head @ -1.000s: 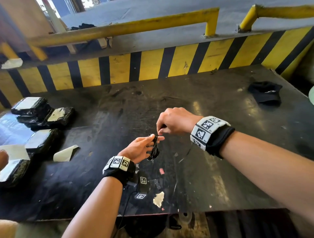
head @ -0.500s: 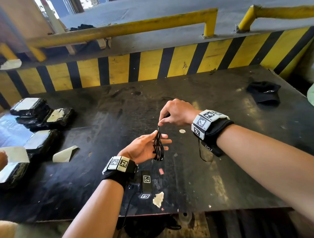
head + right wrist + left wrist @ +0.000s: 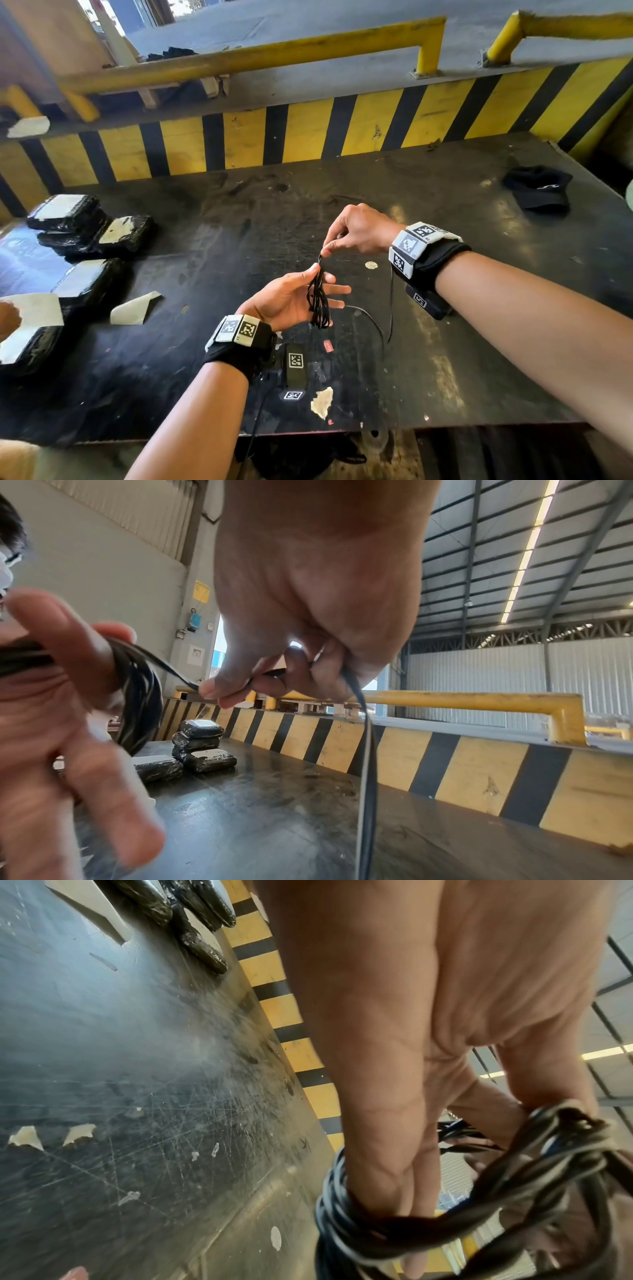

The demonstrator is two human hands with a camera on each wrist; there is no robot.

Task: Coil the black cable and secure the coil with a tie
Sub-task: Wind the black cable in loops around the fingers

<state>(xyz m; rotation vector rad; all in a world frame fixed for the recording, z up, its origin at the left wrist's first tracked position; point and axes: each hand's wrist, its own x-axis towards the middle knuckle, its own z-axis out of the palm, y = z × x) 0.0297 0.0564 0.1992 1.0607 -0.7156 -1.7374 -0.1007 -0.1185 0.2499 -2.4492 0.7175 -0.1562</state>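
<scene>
Thin black cable, glossy, bunched into a narrow hank of loops [image 3: 318,301], hangs above the dark scuffed metal table [image 3: 445,359], near the table's front edge. Left hand [image 3: 291,301], palm up, pinches the top of the hank between thumb and fingers, remaining fingers extended loosely. Right hand [image 3: 356,233], just behind the hank and higher, has thumb and forefinger clamped on the strand leaving the bundle's top; the wrist view shows the loose tail [image 3: 366,750] running through the curled fingers and dropping to the table. No tie seen anywhere in view.

Step in hand, by my read: laying another turn onto the coil, or wrapping the tail round it. To do it well: keep the left pinch firm so loops don't splay, feed the strand with light tension, match each loop's length to the hank. Slack tail on the table right of the hank [image 3: 376,325] may snag or kink, so let it slide through the right fingers rather than yanking. Loops look twisted; untwist per turn.
</scene>
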